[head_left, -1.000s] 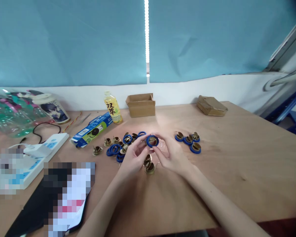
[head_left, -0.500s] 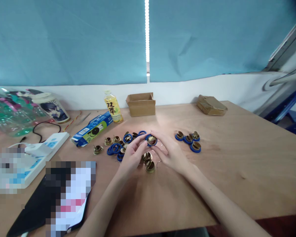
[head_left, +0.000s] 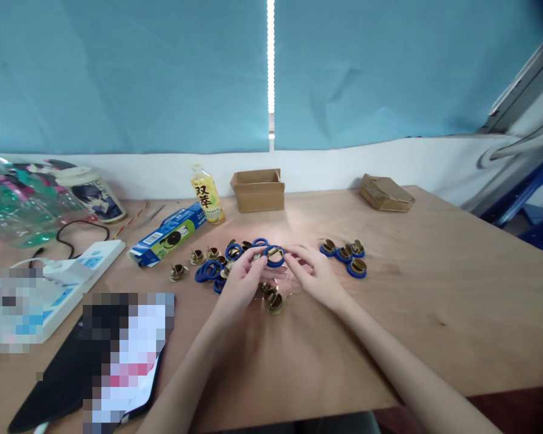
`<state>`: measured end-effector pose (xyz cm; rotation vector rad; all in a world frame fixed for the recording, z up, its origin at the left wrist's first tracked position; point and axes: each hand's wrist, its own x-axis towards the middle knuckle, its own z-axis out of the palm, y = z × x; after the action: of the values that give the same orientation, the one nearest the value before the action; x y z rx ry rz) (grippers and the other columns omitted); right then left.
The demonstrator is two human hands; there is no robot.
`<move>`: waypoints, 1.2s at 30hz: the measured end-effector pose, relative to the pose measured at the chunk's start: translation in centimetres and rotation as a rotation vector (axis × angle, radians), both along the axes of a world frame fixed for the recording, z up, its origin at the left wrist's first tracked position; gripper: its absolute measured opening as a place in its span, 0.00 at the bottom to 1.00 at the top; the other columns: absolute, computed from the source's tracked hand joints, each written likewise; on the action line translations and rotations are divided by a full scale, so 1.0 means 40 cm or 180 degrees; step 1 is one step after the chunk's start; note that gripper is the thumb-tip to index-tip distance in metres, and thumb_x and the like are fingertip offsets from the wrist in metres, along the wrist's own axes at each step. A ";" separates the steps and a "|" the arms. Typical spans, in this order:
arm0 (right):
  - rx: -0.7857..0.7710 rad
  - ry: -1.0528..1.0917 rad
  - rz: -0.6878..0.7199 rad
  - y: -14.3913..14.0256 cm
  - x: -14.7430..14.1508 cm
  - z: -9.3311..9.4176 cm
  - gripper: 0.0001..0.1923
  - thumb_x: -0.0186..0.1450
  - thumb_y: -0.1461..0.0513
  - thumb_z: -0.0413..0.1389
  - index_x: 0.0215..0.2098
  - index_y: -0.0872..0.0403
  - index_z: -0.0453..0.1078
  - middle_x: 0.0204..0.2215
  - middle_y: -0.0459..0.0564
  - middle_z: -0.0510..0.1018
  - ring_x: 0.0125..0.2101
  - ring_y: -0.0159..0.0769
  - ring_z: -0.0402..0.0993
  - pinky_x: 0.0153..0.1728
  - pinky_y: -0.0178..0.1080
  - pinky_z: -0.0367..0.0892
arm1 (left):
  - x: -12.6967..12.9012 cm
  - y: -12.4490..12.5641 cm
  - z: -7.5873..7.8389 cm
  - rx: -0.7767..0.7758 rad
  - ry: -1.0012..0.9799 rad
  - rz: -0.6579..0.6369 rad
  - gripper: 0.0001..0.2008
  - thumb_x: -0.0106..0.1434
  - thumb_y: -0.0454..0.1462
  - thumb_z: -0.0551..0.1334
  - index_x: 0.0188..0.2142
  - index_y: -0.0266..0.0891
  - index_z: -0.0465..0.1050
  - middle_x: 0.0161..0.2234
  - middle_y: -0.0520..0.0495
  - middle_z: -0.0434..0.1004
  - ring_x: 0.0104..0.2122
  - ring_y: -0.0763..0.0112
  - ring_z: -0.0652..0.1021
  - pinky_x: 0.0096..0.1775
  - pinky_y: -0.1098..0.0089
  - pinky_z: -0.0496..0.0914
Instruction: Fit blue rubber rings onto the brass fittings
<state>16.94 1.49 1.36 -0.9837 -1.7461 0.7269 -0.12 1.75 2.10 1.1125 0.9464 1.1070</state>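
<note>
1. Blue-ringed brass part (head_left: 275, 255) is pinched between both hands above the desk (head_left: 434, 289).
2. Left hand (head_left: 242, 283) and right hand (head_left: 314, 274): each grip is clenched on it.
3. Loose rings and brass parts (head_left: 217, 265) are piled just left; 4 ringed parts (head_left: 346, 256) lie right.

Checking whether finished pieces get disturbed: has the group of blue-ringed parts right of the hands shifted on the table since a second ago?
No. The group of blue-ringed parts lies as before relative to the flattened cardboard box behind it.
</note>
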 end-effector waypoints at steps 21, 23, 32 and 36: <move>-0.0933 0.1084 0.0240 -0.012 -0.022 0.010 0.17 0.60 0.66 0.50 0.48 0.51 0.66 0.26 0.41 0.72 0.24 0.30 0.70 0.25 0.33 0.66 | 0.016 -0.025 0.000 0.0234 0.0241 -0.0155 0.19 0.63 0.42 0.59 0.50 0.34 0.67 0.22 0.52 0.77 0.19 0.71 0.77 0.25 0.72 0.68; -0.0967 0.1173 0.0213 -0.013 -0.022 0.013 0.18 0.59 0.66 0.50 0.48 0.51 0.64 0.24 0.39 0.71 0.23 0.30 0.70 0.25 0.33 0.66 | 0.018 -0.029 0.002 0.0208 0.0201 -0.0164 0.20 0.62 0.42 0.60 0.51 0.34 0.66 0.22 0.53 0.76 0.20 0.71 0.76 0.25 0.72 0.69; -0.1092 0.1384 0.0257 -0.013 -0.025 0.007 0.12 0.61 0.64 0.53 0.44 0.52 0.66 0.23 0.39 0.69 0.19 0.27 0.65 0.19 0.30 0.59 | 0.025 -0.041 0.028 0.0237 0.0177 -0.0243 0.22 0.55 0.36 0.63 0.50 0.34 0.69 0.23 0.54 0.75 0.20 0.75 0.73 0.25 0.74 0.68; -0.1109 0.1215 0.0296 -0.016 -0.019 0.009 0.10 0.65 0.61 0.51 0.45 0.53 0.67 0.21 0.38 0.67 0.17 0.26 0.61 0.18 0.31 0.57 | 0.024 -0.041 0.028 0.0278 0.0163 -0.0257 0.21 0.54 0.34 0.62 0.49 0.34 0.70 0.22 0.55 0.75 0.19 0.76 0.72 0.24 0.75 0.68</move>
<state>16.20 0.87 1.71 -0.9211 -1.3630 1.2233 0.82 0.12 3.23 1.2449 0.8921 1.0668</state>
